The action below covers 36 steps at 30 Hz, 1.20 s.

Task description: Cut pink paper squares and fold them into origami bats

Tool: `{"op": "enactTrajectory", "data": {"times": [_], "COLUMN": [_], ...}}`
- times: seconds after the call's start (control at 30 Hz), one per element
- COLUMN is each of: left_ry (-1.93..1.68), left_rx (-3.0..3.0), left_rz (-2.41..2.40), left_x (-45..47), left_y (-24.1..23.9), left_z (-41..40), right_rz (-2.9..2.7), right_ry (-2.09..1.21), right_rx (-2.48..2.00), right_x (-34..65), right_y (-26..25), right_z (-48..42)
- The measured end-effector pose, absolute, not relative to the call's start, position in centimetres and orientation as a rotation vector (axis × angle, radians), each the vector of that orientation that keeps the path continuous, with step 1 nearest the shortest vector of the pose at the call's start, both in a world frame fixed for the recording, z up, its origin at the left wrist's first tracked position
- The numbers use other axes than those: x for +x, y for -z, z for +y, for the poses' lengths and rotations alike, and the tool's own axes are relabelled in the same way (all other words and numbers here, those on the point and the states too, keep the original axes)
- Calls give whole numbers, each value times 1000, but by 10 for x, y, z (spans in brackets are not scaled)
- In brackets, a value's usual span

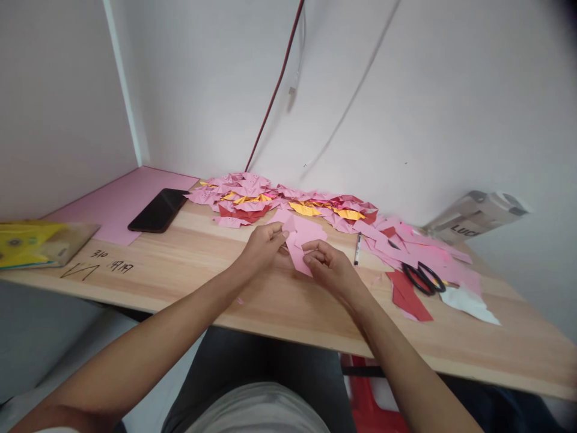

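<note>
Matt pink paper (303, 239) (creased) on smooth pale wood table (189, 264).

**Open wood near the edge, clutter toward the wall**

Bare desk (189, 270) from 7 to 9 o'clock of the hands, free for passing along the near edge. Blocked at 12 o'clock by a heap of folded paper shapes (270, 201) against the wall. Pen (357, 248) just beside at 2 o'clock; scissors (424, 278) and paper scraps (408, 294) at 3 o'clock. Phone (158, 210) at 10 o'clock, well apart.
</note>
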<state>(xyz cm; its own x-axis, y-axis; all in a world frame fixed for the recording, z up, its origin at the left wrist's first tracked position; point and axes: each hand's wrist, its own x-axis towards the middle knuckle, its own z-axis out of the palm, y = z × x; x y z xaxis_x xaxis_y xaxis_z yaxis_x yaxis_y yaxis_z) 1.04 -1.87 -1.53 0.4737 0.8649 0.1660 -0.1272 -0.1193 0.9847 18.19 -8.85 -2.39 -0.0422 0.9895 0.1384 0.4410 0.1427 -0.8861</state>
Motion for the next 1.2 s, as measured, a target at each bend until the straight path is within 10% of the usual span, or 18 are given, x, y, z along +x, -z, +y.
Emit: {"op": "enactTrajectory", "data": {"times": [1.2], "left_ry": [-865], "left_rx": [1290], "left_rz": [635], "left_x": [7], "left_y": [12], "left_z": [-21], "right_rz": [-1597], "right_ry": [-661], "right_rx": [-1278], "right_x": [181], "right_y": [16], "right_z": [-87]}}
